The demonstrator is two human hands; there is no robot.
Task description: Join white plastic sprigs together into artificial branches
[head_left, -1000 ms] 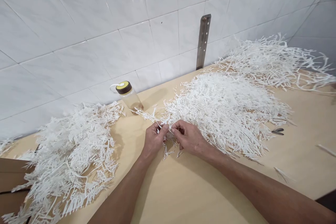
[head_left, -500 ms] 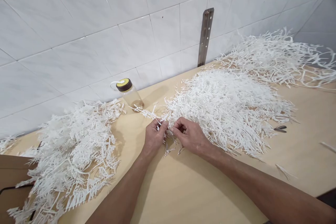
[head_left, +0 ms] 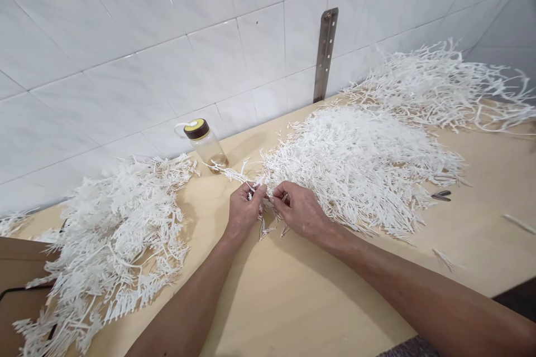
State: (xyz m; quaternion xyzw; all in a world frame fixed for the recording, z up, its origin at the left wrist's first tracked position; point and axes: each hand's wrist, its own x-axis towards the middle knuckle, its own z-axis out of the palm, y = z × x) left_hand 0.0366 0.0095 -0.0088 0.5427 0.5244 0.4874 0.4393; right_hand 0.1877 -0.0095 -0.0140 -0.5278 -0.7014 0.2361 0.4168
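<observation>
My left hand [head_left: 245, 208] is closed, thumb against fingers, on a white branched plastic sprig [head_left: 229, 170]. The sprig's thin twigs stick out toward the upper left, and a few ends hang below the hand. Close beside it, my right hand [head_left: 299, 209] is pinched, thumb to forefinger, at the sprig's near side. What lies between those fingertips is too small to make out. Just behind both hands spreads a large heap of short white sprigs [head_left: 355, 164] on the wooden table [head_left: 310, 301].
A clear bottle [head_left: 209, 148] with a dark and yellow lid stands near the tiled wall. More white branched pieces [head_left: 125, 234] pile up at left, longer ones [head_left: 435, 86] at back right. Small dark snips [head_left: 441, 195] lie right of the heap. A metal bracket [head_left: 325, 56] leans on the wall.
Both hands stay together at the sprig with nearly the same grip. The whole view has shifted slightly; the piles and bottle stay in place on the table.
</observation>
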